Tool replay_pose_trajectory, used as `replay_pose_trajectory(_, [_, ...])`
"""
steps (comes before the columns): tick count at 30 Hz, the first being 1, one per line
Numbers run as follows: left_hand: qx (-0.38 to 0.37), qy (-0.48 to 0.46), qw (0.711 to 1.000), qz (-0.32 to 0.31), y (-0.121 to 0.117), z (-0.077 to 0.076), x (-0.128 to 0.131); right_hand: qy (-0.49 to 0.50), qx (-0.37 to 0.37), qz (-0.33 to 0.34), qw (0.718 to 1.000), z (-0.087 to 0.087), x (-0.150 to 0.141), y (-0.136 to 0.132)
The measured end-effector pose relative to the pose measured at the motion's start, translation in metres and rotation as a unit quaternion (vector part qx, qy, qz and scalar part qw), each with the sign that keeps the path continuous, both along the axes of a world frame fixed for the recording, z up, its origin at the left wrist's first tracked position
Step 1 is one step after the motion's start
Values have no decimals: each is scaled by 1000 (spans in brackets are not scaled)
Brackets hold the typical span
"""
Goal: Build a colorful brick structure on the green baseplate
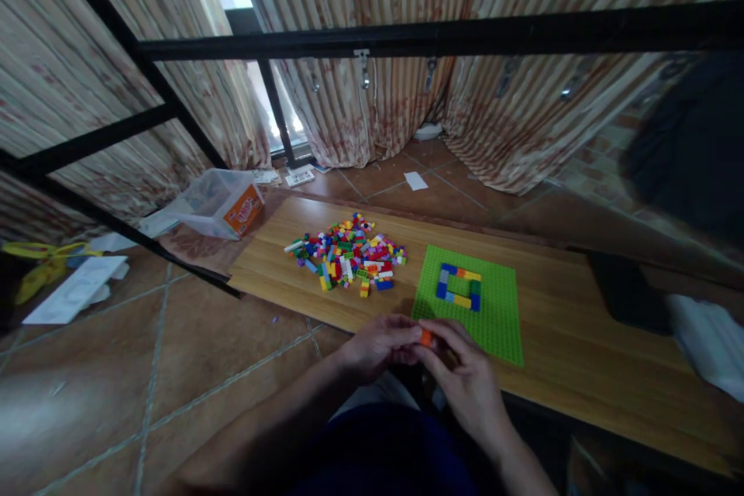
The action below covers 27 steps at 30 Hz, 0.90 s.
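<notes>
An orange toy brick [426,337] is pinched between my two hands, over the near edge of the table. My left hand [384,342] grips it from the left with thumb and fingers. From the other side my right hand [459,360] holds it between thumb and index finger. Just beyond the hands lies a green baseplate [503,333]. On it stands a square ring of bricks [475,291] in blue, yellow, orange, grey and green, with a bare middle. A loose heap of colourful bricks [349,252] is spread to the left of the plate.
The wooden table [558,325] runs across the view. A clear plastic box [215,201] with an orange label stands past its left end. A black flat object [628,294] and white packaging [709,341] lie at the right. A dark metal frame [407,39] crosses above, before striped curtains.
</notes>
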<state>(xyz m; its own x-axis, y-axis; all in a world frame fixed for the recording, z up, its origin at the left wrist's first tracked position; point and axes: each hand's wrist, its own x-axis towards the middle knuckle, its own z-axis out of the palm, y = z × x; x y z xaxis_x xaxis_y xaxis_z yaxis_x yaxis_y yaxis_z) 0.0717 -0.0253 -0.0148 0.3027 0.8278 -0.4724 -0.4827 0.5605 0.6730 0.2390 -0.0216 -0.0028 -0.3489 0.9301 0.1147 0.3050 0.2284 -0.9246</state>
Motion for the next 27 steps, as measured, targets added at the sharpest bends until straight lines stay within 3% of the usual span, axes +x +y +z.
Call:
replay_pose_trajectory(5, [-5, -19, 1000, 16, -16, -7, -11, 17, -13, 25, 999, -18, -9, -7])
replay_pose_trajectory(13, [-44, -53, 995, 78, -36, -18, -36, 33, -23, 76, 996, -28, -39, -6])
replay_pose_trajectory(27, [-72, -40, 988, 130, -34, -23, -61, 62, -74, 98, 990, -33, -68, 9])
